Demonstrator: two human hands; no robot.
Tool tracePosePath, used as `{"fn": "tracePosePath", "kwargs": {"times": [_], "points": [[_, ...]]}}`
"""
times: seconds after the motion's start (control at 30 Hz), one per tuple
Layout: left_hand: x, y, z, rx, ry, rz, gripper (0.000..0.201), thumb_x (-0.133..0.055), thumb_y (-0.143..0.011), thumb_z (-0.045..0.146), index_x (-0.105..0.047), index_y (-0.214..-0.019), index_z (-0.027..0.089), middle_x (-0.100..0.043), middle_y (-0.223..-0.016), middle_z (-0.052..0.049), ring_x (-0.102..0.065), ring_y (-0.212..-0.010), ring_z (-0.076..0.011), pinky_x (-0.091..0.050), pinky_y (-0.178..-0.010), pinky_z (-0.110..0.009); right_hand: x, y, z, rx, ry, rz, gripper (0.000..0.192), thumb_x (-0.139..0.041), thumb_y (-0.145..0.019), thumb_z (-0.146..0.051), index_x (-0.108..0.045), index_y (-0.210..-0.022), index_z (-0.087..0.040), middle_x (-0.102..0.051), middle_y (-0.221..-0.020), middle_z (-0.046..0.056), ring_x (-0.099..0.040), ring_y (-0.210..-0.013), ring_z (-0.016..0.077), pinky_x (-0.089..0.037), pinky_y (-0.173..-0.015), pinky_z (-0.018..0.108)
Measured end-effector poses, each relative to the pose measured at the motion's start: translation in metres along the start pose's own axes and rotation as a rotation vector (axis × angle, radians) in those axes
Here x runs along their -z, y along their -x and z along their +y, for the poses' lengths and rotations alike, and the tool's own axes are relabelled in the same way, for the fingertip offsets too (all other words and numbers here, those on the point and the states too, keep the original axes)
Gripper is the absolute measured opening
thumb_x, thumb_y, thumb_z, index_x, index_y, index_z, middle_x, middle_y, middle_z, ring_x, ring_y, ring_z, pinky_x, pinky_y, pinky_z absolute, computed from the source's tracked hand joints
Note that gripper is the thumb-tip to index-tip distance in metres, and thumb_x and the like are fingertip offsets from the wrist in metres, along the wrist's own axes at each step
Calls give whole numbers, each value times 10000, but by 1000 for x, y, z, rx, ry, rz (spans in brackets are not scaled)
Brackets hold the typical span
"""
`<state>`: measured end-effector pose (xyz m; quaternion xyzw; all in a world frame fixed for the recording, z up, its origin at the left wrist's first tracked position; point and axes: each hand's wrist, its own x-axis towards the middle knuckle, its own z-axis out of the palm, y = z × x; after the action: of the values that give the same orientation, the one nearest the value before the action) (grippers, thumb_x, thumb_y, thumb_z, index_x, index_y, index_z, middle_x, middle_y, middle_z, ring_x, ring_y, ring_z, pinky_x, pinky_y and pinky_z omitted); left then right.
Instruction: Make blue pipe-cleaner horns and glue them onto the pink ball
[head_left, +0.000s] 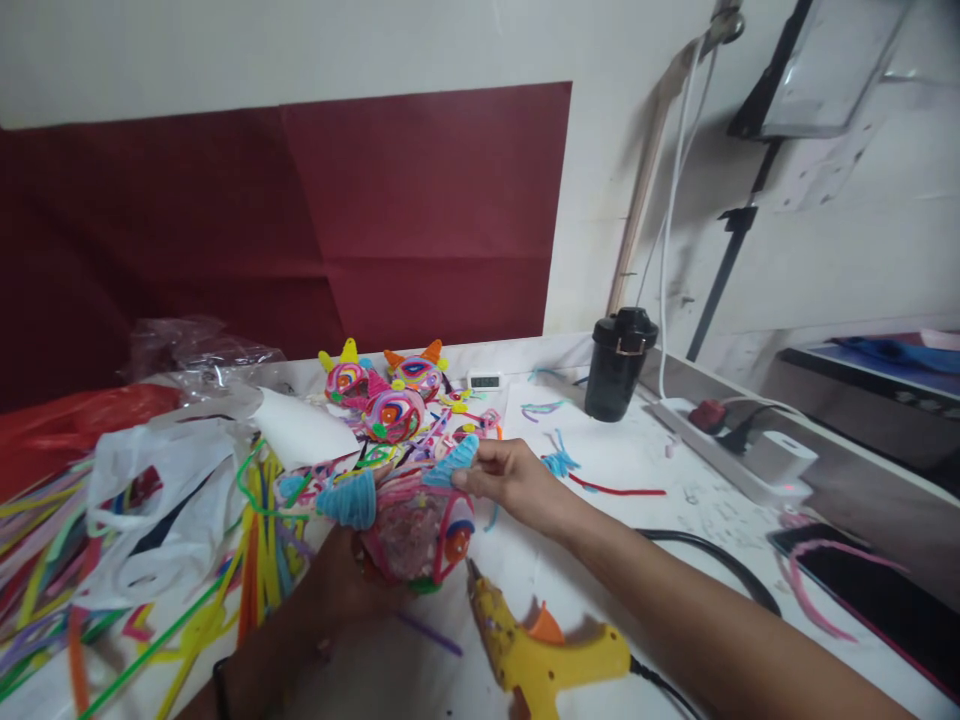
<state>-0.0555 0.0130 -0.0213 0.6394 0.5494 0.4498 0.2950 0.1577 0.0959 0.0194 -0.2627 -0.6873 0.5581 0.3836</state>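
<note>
head view: pink craft piece point(411, 530), blue cones point(351, 500), orange-centred eye point(457, 541)

Fuzzy coloured stems point(255, 550) lie heaped across the left of this white counter point(559, 560), and three bright ornaments point(391, 412) sit toward the back, near a small digital clock point(484, 381). Over to the right are a black lidded cup point(613, 370), a power strip point(679, 415) and a dark phone point(889, 605); a yellow glue gun point(551, 655) lies closer in.

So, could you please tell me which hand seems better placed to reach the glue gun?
Probably the right hand: the glue gun lies towards that side, though this hand pinches a blue piece; the left hand holds the pink craft.
</note>
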Motion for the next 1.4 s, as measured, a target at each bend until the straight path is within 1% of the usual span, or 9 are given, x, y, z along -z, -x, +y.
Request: {"fn": "tracePosePath", "kwargs": {"times": [0.13, 0.43, 0.67, 0.9, 1.07, 1.17, 1.27, 1.33, 1.4], "points": [[-2, 1, 6, -18, 9, -36, 729, -830, -463, 287, -589, -1151, 287, -711, -1048, -44, -594, -1088, -353, -422, -1005, -531, -3, 0, 3, -14, 31, -12, 456, -724, -639, -507, -413, -548, -187, -319, -501, -82, -261, -497, 72, -209, -480, 235], [1, 5, -2, -68, 139, -35, 1000, -826, -481, 179, -374, -1358, 336, -554, -1333, -66, -490, -1223, -377, -400, -1024, -546, -5, -4, 6, -7, 58, -50, 478, -670, -669, -561, -402, -539, -187, -312, -520, -75, -259, -504, 73, -211, -483, 236], [4, 6, -3, -100, 9, -37, 839, -841, -474, 205, -523, -1237, 345, -496, -1389, -38, -355, -1317, -401, -405, -1017, -569, -7, -4, 8, -13, 73, -87, 453, -650, -692, -554, -415, -559, -190, -311, -527, -74, -264, -493, 75, -215, -481, 240], [5, 7, -12, -123, 36, -76, 954, -836, -493, 196, -413, -1332, 364, -491, -1393, -44, -387, -1306, -371, -404, -1034, -530, -5, -3, 10, 1, 169, -79, 484, -644, -707, -531, -333, -528, -206, -254, -506, -87, -216, -475, 64, -179, -450, 233], [6, 8, -15, -98, -49, -87, 893, -833, -494, 222, -467, -1299, 348, -474, -1408, -52, -361, -1316, -391, -381, -1043, -551, -6, -1, 11, 1, 176, -87, 488, -641, -704, -548, -344, -528, -204, -261, -509, -85, -221, -483, 64, -184, -457, 237], [6, 8, -12, -80, -27, -59, 959, -829, -479, 202, -420, -1331, 364, -515, -1375, -48, -404, -1288, -394, -379, -1038, -562, -7, -2, 10, -30, 120, -72, 489, -660, -676, -558, -365, -524, -199, -303, -502, -81, -264, -478, 67, -212, -459, 232], [5, 8, -11, -67, 9, -70, 936, -810, -498, 209, -418, -1336, 350, -556, -1334, -55, -483, -1226, -389, -394, -1027, -552, -3, -4, 7, -62, 61, -20, 442, -690, -650, -542, -458, -539, -183, -458, -526, -44, -405, -506, 91, -318, -497, 239], [5, 8, -12, -75, -8, -76, 913, -802, -509, 223, -422, -1330, 349, -550, -1341, -46, -488, -1225, -375, -381, -1046, -523, 2, -5, 4, -85, 65, 14, 406, -713, -637, -513, -510, -549, -172, -544, -558, -14, -475, -532, 109, -378, -530, 248], [5, 8, -13, -72, -20, -59, 913, -811, -489, 241, -435, -1313, 357, -538, -1354, -26, -483, -1234, -359, -391, -1049, -479, 10, -6, 3, -120, 93, 25, 389, -726, -630, -487, -520, -535, -172, -567, -551, -10, -492, -520, 108, -405, -526, 246]]}}
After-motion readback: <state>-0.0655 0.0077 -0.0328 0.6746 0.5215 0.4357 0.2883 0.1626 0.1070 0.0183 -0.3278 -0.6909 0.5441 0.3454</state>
